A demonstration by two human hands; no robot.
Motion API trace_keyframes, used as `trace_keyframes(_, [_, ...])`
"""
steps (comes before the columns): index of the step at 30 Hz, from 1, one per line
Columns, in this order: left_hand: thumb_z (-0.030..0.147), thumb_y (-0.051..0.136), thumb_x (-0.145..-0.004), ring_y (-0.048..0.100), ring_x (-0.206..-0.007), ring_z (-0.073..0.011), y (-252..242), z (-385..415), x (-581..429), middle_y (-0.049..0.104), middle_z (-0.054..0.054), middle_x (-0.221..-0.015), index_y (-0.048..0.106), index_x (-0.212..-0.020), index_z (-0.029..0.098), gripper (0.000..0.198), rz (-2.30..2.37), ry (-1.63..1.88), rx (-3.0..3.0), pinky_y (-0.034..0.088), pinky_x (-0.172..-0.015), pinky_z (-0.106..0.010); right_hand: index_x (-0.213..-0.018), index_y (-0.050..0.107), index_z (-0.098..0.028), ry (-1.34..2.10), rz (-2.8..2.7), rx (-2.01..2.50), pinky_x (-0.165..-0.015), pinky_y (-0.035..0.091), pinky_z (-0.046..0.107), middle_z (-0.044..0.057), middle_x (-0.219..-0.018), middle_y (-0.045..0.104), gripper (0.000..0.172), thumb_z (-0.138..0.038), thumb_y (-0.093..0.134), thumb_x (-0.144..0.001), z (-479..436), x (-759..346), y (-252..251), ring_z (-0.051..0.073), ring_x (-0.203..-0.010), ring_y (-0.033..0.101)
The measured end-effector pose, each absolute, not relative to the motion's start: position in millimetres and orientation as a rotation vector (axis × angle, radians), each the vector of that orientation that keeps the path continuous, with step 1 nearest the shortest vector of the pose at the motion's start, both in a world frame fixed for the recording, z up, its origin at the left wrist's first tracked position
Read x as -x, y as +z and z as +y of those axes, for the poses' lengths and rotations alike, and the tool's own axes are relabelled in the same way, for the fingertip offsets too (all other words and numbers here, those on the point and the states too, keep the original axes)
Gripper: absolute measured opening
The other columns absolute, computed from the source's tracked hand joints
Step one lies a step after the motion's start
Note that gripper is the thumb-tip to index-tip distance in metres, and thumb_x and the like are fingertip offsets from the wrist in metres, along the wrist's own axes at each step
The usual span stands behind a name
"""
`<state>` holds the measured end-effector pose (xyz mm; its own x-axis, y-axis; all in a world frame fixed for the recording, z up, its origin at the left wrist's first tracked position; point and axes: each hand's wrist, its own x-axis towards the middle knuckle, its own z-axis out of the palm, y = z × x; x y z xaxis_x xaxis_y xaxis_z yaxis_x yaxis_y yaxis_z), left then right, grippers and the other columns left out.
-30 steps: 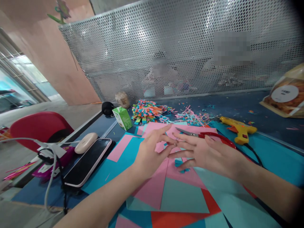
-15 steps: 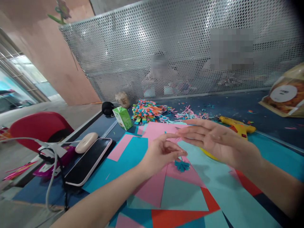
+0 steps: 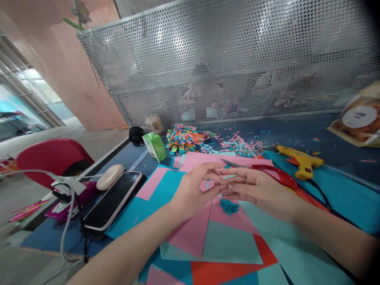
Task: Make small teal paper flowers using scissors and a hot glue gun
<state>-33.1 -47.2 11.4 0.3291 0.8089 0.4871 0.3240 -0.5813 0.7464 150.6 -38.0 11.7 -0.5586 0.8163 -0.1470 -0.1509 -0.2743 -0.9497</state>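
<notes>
A blue worktable (image 3: 297, 134) littered with paper scraps is seen before a perforated metal screen (image 3: 225, 59). Above it, fingertips (image 3: 218, 174) of the left hand (image 3: 192, 190) are met by those of the right hand (image 3: 255, 190); both sets of fingers are loosely spread and nothing is seen gripped, though something small between the tips cannot be ruled out. A small teal fringed paper flower (image 3: 229, 206) is left just below them on a pink sheet (image 3: 190, 233). The work appears to be paused between cutting and assembly; a careful pinch of the flower would likely be called for next. Red-handled scissors (image 3: 267, 174) are laid just behind the right hand, a yellow glue gun (image 3: 299, 160) farther right. A phone (image 3: 114, 200), a green carton (image 3: 154, 146) and a pile of finished flowers (image 3: 184, 138) are kept well clear.
</notes>
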Motion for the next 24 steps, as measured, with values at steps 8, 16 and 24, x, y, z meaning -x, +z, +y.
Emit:
trace_keyframes(8, [0.019, 0.061, -0.077, 0.058, -0.102, -0.0188, 12, -49, 31, 0.07, -0.005, -0.093, 0.042, -0.123, 0.021, 0.049, 0.893, 1.11, -2.316, 0.041, -0.09, -0.035, -0.086, 0.063, -0.016, 1.742, -1.359, 1.027, -0.055, 0.05, 0.025, 0.003, -0.075, 0.069, 0.034, -0.023, 0.078, -0.057, -27, -156, 14, 0.014, -0.063, 0.064])
trace_keyframes(16, [0.022, 0.053, -0.076, 0.057, -0.07, -0.0116, 26, -21, 52, 0.058, -0.001, -0.078, 0.054, -0.089, 0.018, 0.014, 1.001, 1.645, -1.047, 0.042, -0.056, -0.023, -0.075, 0.067, -0.019, 1.661, -1.151, 0.925, -0.051, 0.045, 0.02, 0.0, -0.067, 0.063, 0.021, -0.023, 0.078, -0.058, -15, -177, 24, 0.008, -0.058, 0.055])
trace_keyframes(24, [0.037, 0.049, -0.078, 0.051, -0.056, -0.0085, 37, -30, 45, 0.049, 0.002, -0.062, 0.052, -0.076, 0.016, 0.021, 0.707, 1.53, -0.718, 0.042, -0.053, -0.022, -0.08, 0.069, -0.022, 1.514, -1.138, 0.845, -0.061, 0.05, 0.022, 0.002, -0.085, 0.067, 0.018, -0.024, 0.075, -0.063, -13, -174, 25, 0.01, -0.068, 0.059])
